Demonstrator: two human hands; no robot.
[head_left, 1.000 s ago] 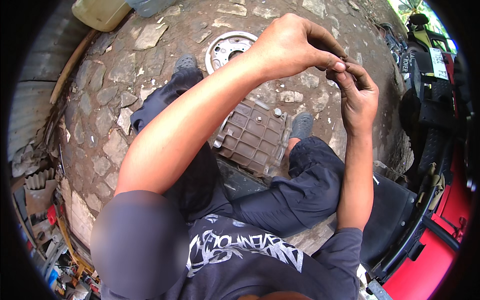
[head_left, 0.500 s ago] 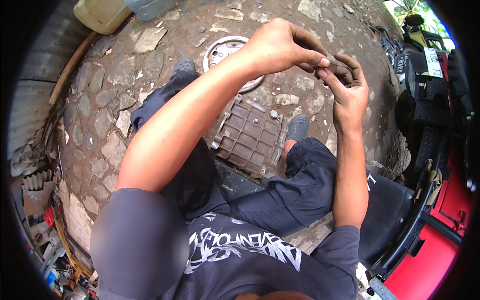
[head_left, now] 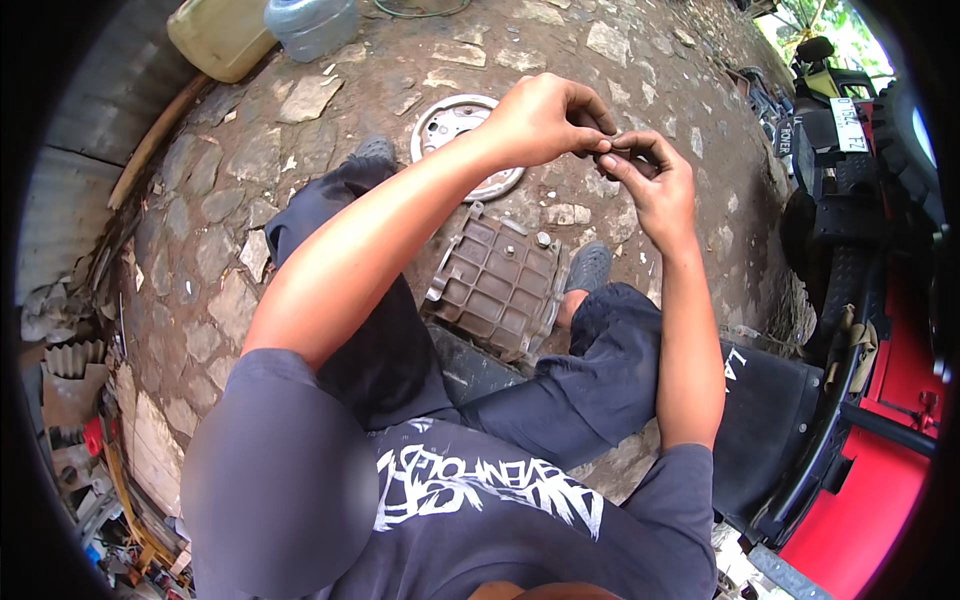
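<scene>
My left hand [head_left: 545,120] and my right hand [head_left: 662,195] meet fingertip to fingertip, held up past my knees. Thumb and fingers of both are pinched around a small dark piece [head_left: 621,152], too small and too covered to name. The fingertips look blackened with grime. Below the hands, between my feet, sits a brown cast-metal housing [head_left: 497,282] with a grid of ribs and bolt heads on its face. Beyond it, partly behind my left forearm, a round pale metal disc [head_left: 432,128] with holes lies on the ground.
Stone-and-dirt paving [head_left: 225,200] spreads around me. A red vehicle [head_left: 850,520] with a black flap [head_left: 765,420] stands close on the right. Corrugated sheet metal [head_left: 75,215] and scrap line the left. A yellowish jug [head_left: 220,40] and a bluish bottle [head_left: 312,28] stand far left.
Both hands have come slightly nearer and to the left, still pinched together. The right fingers have curled in closer to the left fingertips. The whole view has shifted a little.
</scene>
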